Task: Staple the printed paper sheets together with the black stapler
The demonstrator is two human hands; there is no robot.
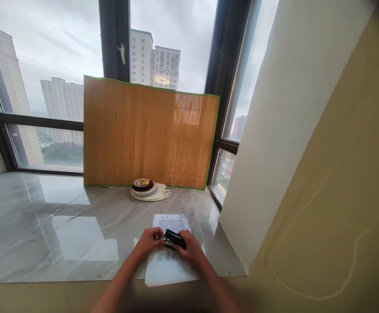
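A stack of printed white paper sheets (169,261) lies on the grey marble sill (45,226), its near end hanging over the front edge. Above the sheets I hold a small black stapler (175,239). My right hand (191,248) is wrapped round its body. My left hand (148,243) pinches the stapler's metal front end with curled fingers. Both hands rest low over the middle of the paper.
A stack of plates (150,191) with a small patterned dish on top stands behind the paper. A bamboo mat (146,134) leans upright against the window. A white wall (274,143) rises on the right; a beige surface (339,208) fills the near right.
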